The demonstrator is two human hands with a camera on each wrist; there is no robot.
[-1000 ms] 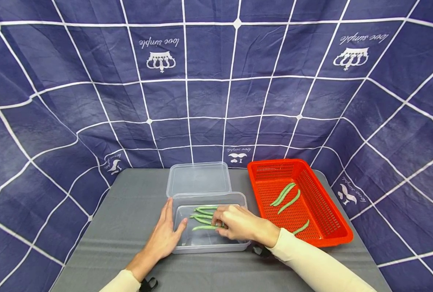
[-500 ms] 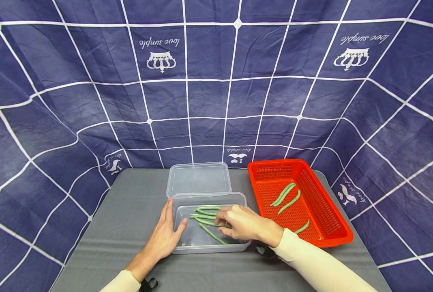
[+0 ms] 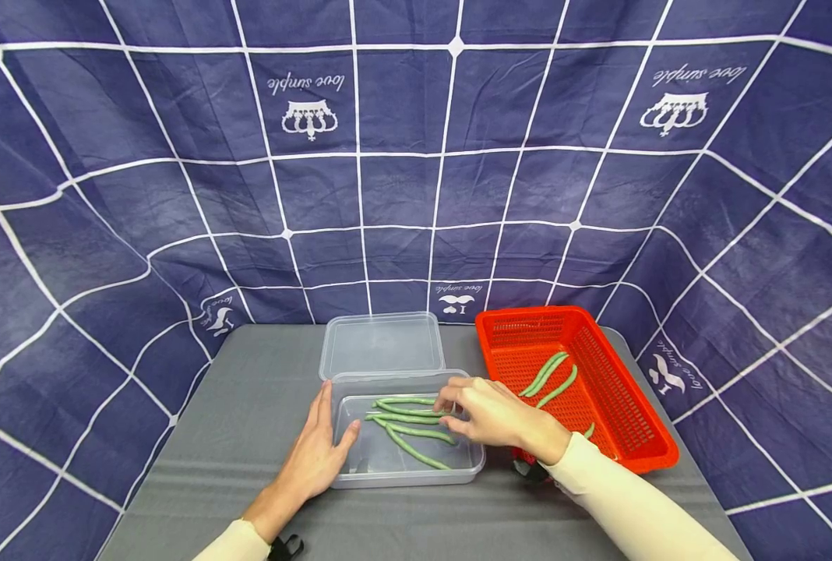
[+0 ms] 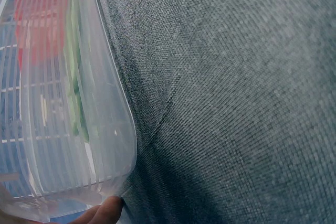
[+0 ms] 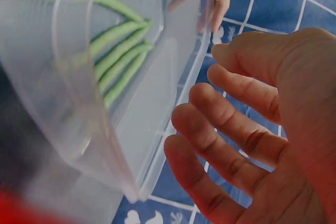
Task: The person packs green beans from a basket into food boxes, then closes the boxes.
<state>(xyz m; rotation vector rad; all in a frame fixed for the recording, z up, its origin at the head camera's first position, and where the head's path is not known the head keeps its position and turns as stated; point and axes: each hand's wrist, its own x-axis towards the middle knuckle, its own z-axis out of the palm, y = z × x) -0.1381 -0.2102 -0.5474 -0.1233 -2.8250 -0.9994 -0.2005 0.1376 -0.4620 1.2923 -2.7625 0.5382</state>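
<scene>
Several green beans (image 3: 409, 430) lie side by side on the floor of a clear plastic container (image 3: 402, 477), one slanting toward its near right. My left hand (image 3: 315, 450) rests against the container's left side, fingers straight; its fingertips show at the bottom of the left wrist view. Over the container's right rim hovers my right hand (image 3: 489, 413), its fingers loosely bent. In the right wrist view that hand (image 5: 236, 124) holds nothing, its thumb and fingers apart, beside the container wall (image 5: 105, 135) with the beans (image 5: 118, 51) seen inside.
Behind the container lies its clear lid (image 3: 382, 345). A red plastic basket (image 3: 650, 448) stands at the right, holding a few more green beans (image 3: 545, 374); my right forearm partly covers it. Grey cloth (image 3: 241, 389) covers the table, and a blue checked curtain (image 3: 402, 187) surrounds it.
My right hand has let go of the green beans and moved right, up over the container's rim. The nearest bean has swung from lying crosswise to slanting. My left hand has stayed put.
</scene>
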